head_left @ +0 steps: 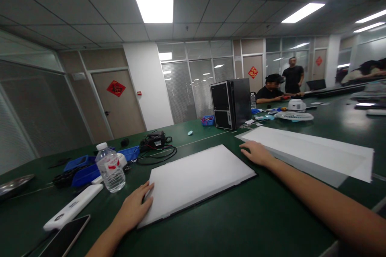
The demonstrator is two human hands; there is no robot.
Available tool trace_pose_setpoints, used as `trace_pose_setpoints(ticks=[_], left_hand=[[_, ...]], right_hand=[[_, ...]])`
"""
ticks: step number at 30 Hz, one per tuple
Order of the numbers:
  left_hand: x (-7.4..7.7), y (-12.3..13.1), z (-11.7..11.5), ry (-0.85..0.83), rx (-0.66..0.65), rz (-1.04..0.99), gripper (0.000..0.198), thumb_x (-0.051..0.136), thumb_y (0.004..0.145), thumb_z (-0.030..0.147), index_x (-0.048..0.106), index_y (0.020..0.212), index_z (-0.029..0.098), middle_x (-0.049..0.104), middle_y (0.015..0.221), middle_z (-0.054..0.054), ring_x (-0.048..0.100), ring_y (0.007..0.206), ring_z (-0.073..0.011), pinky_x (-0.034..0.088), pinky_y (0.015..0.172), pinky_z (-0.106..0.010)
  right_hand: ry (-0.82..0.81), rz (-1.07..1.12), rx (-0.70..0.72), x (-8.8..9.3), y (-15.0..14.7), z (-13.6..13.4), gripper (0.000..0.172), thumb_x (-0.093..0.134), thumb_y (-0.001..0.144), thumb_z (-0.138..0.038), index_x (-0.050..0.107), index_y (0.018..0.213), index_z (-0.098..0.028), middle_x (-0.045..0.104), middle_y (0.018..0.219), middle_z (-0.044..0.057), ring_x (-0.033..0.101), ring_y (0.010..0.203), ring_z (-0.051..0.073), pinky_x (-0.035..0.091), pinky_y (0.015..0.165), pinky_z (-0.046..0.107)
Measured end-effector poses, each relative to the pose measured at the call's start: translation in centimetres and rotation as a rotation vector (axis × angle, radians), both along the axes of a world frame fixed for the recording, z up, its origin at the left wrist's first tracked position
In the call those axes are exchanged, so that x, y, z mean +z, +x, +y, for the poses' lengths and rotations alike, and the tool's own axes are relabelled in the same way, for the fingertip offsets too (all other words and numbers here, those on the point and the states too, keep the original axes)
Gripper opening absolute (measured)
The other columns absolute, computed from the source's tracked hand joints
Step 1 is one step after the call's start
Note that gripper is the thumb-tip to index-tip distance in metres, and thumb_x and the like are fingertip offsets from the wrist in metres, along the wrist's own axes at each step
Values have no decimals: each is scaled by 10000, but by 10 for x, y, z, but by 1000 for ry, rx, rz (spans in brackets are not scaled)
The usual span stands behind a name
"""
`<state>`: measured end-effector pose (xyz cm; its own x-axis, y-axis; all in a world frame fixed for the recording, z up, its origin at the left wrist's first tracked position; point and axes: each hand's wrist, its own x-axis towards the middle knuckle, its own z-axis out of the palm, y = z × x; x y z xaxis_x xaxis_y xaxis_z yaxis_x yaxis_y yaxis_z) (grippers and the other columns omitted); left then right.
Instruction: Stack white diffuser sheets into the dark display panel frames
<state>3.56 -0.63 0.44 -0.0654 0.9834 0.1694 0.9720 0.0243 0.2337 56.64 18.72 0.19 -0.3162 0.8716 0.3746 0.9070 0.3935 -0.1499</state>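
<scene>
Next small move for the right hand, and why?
Probably close the right hand on the left end of the top sheet: its fingers are spread right by that end, while the left hand rests at the left edge of the white panel. Whether the fingers touch the sheet, I can't tell.

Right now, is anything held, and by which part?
The left hand touches the panel at its left edge; whether it grips is unclear. The right hand holds nothing.

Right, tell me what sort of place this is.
Likely an office room used for bench work: a computer tower and blue plastic bins stand on a green tabletop, with glass partitions behind.
</scene>
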Motion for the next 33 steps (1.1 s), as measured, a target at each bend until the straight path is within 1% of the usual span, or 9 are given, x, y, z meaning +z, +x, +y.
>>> trace_pose_setpoints(ticks=[5,7,10,16,18,20,24,29,33], left_hand=[[0,-1,0,-9,2,13,621,463,836,389,567,1403,158,463,1539,-96,455,1406,-290,322,1186,-444],[-1,-2,0,-9,1,12,622,464,844,404,562,1408,161,464,1538,-98,454,1407,-292,321,1185,-451],[-3,-3,0,-10,-2,6,625,453,869,466,558,1412,175,465,1540,-92,448,1412,-294,313,1188,-467],[-5,-3,0,-16,-5,-1,657,420,894,544,547,1421,172,455,1546,-109,435,1419,-310,301,1188,-496],[-5,-4,0,-12,-9,-2,653,424,895,548,550,1420,182,460,1544,-107,438,1417,-312,307,1185,-498],[-4,-4,0,-7,-13,-5,644,423,897,551,558,1414,191,466,1541,-102,443,1414,-313,318,1179,-497],[-2,-4,-2,3,-14,-9,632,440,890,548,577,1398,199,481,1530,-92,452,1408,-310,320,1182,-488],[0,-2,-3,1,-9,-2,635,436,890,544,572,1401,193,477,1533,-92,458,1403,-312,323,1181,-488],[0,-1,-1,-1,-10,9,649,432,890,545,568,1404,172,474,1534,-104,450,1408,-314,317,1185,-479]], right_hand=[[-20,-10,-438,-11,55,20,609,509,882,-457,496,1409,-152,436,1479,234,305,1411,418,226,1093,656],[-78,-13,-550,-15,70,24,600,471,895,-509,543,1351,-126,486,1411,271,378,1353,455,238,1038,717],[-164,-23,-602,-18,80,29,567,423,909,-581,643,1203,-149,600,1253,252,549,1175,436,312,972,717],[-180,-57,-541,-15,69,28,446,490,946,-528,637,1154,-162,626,1203,153,580,1136,312,435,961,550],[-171,-52,-493,-11,62,24,428,508,955,-519,623,1156,-160,645,1162,107,606,1080,250,465,953,495],[-146,-37,-407,-5,53,18,414,457,984,-488,626,1146,-146,667,1127,127,627,1039,251,474,937,488],[-80,4,-91,6,25,1,476,314,1011,-452,639,1197,-159,672,1190,198,618,1105,311,430,985,500],[-123,39,413,7,-18,-26,459,495,922,-557,676,1220,-258,664,1294,75,594,1190,255,415,1057,398],[-155,81,567,6,-38,-39,431,557,879,-582,717,1147,-284,686,1261,40,615,1166,219,435,1041,352]])
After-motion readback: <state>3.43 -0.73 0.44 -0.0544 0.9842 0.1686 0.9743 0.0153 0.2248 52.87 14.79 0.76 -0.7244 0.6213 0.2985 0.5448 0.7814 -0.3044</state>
